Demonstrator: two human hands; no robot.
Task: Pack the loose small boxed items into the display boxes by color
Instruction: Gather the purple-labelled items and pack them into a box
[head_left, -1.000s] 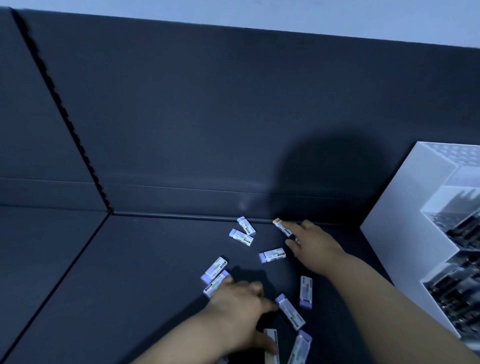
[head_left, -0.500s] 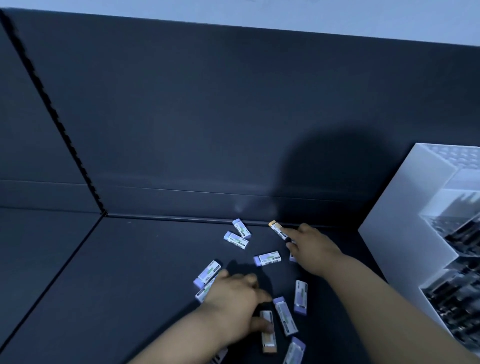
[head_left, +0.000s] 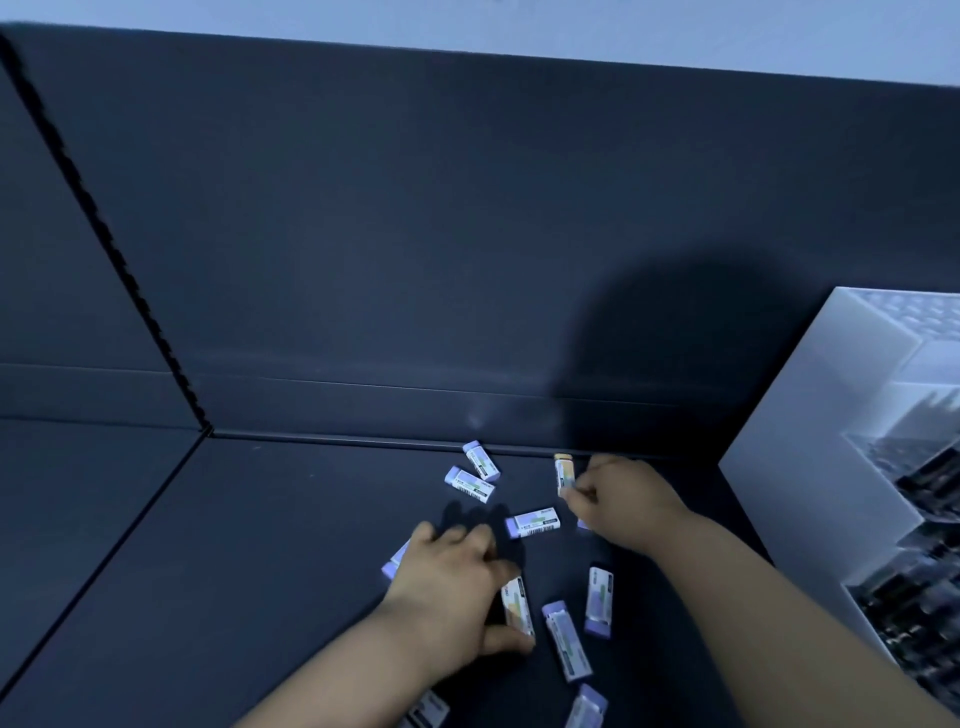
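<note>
Several small white boxed items with purple ends lie loose on the dark table, among them one in the middle (head_left: 534, 521) and a pair near the back wall (head_left: 481, 460). My right hand (head_left: 621, 501) pinches an orange-ended box (head_left: 563, 472) by its near end and has it tilted up. My left hand (head_left: 454, 587) lies over another orange-toned box (head_left: 517, 607), with the thumb and fingers curled round it. No display box shows clearly.
A white tiered acrylic organizer (head_left: 852, 467) with dark contents stands at the right edge. Dark padded walls (head_left: 467, 260) close the table at the back and left. Two more purple boxes (head_left: 597, 600) lie between my forearms.
My right hand has closed on the orange-ended box and turned it upright. My left hand has drawn the other orange box toward its palm.
</note>
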